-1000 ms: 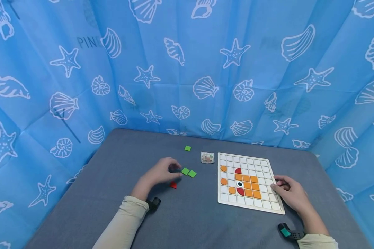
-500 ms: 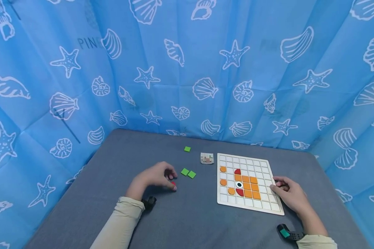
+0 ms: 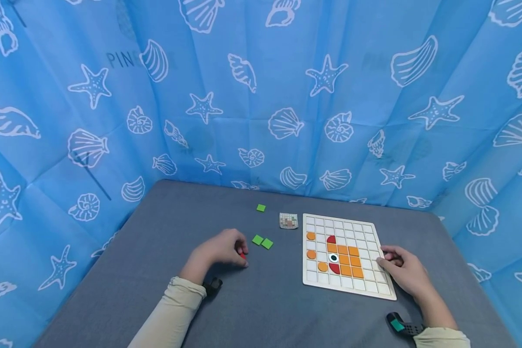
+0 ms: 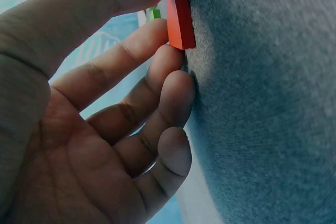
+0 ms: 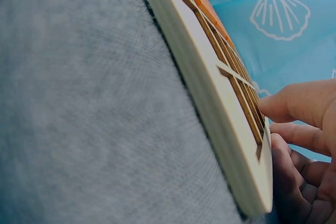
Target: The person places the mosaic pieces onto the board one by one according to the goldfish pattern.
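Observation:
My left hand (image 3: 224, 247) pinches a small red tile (image 4: 179, 17) between thumb and index finger, low over the grey cloth. Its other fingers curl loosely in the left wrist view. The thumb of my right hand (image 3: 406, 270) lies on the right edge of a white grid board (image 3: 371, 275), with the fingers bent against its side. On the board sit several orange square tiles (image 3: 345, 258), a round eye piece (image 3: 333, 257), red quarter-round pieces (image 3: 334, 268) and orange discs (image 3: 311, 254) along the left.
Two green tiles (image 3: 267, 243) lie just right of my left hand. Another green tile (image 3: 261, 208) is farther back, near a small picture card (image 3: 289, 221). A blue shell-print curtain (image 3: 243, 130) rises behind the grey-covered table (image 3: 278, 309).
The left hand has drawn back from beside the green tiles to the red tile and taken it between thumb and index finger. My right hand stays at the board.

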A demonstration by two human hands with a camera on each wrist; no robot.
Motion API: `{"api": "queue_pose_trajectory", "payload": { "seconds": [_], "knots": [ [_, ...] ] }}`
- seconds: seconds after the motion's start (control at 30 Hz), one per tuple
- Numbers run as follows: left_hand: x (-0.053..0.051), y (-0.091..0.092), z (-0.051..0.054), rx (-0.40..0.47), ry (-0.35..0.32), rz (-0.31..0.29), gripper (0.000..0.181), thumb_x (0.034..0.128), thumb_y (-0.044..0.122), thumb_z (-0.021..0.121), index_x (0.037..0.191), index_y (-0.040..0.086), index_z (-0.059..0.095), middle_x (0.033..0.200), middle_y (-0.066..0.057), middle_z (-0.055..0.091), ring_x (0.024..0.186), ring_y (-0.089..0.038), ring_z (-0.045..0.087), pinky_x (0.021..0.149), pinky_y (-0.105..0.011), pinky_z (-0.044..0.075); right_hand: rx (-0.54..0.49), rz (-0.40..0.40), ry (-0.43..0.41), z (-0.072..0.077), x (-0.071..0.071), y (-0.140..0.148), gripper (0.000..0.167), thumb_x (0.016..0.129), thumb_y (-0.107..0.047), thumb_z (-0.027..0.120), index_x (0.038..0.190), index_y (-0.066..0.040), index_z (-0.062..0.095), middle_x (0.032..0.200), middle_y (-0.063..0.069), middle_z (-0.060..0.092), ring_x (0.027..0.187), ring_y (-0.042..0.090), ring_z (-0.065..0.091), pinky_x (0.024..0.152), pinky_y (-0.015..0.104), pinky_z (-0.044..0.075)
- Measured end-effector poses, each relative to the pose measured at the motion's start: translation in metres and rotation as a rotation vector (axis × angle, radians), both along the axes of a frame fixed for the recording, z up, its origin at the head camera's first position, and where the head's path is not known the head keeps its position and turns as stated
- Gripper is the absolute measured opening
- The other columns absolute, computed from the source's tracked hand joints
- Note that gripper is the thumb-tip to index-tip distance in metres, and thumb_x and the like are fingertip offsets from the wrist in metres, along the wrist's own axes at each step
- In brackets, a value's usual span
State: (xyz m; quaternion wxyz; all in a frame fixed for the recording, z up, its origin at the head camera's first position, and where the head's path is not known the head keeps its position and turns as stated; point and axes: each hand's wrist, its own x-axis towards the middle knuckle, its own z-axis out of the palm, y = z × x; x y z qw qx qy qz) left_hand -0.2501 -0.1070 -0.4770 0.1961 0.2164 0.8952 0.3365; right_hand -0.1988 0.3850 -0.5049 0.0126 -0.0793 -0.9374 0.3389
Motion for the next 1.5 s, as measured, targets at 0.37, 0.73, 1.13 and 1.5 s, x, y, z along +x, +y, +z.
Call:
{"api": "queue_pose_trajectory", "payload": {
  "seconds": [0.37, 0.73, 1.13, 1.5],
  "knots": [
    [0.002, 0.008, -0.001, -0.005, 0.012, -0.032, 0.017, 0.0834, 0.004, 0.085, 0.093, 0.009, 0.073, 0.091, -0.002, 0.067, 0.084, -0.016, 0.060, 0.074, -0.035, 0.051, 0.000, 0.004, 0.019, -0.002, 0.002, 0.000, 0.052, 0.102, -0.027, 0.069, 0.141, 0.007, 0.059, 0.108, 0.011, 0.060, 0.084, 0.013, 0.050, 0.067, 0.024, 0.039],
    [0.004, 0.018, -0.002, -0.009, 0.022, -0.051, 0.019, 0.0818, 0.003, 0.083, 0.095, 0.011, 0.073, 0.092, -0.001, 0.067, 0.083, -0.015, 0.060, 0.073, -0.033, 0.052, 0.009, 0.025, 0.029, -0.003, 0.002, 0.000, 0.051, 0.102, -0.026, 0.069, 0.140, 0.006, 0.059, 0.108, 0.011, 0.061, 0.084, 0.012, 0.050, 0.067, 0.024, 0.040],
    [-0.005, 0.066, 0.006, 0.097, 0.097, -0.162, 0.019, 0.0879, 0.007, 0.083, 0.106, 0.007, 0.076, 0.099, -0.003, 0.068, 0.085, -0.013, 0.062, 0.075, -0.026, 0.054, -0.001, 0.024, 0.024, -0.004, 0.003, 0.002, 0.053, 0.104, -0.030, 0.068, 0.141, 0.007, 0.058, 0.109, 0.011, 0.060, 0.084, 0.012, 0.050, 0.067, 0.024, 0.040],
    [-0.006, 0.137, 0.016, 0.146, 0.214, -0.278, 0.018, 0.0892, 0.008, 0.081, 0.106, 0.008, 0.076, 0.097, 0.000, 0.070, 0.083, -0.007, 0.060, 0.074, -0.017, 0.052, 0.003, 0.032, 0.029, -0.004, 0.003, 0.002, 0.052, 0.104, -0.029, 0.068, 0.140, 0.006, 0.059, 0.109, 0.011, 0.061, 0.083, 0.010, 0.050, 0.067, 0.023, 0.040]
  ]
}}
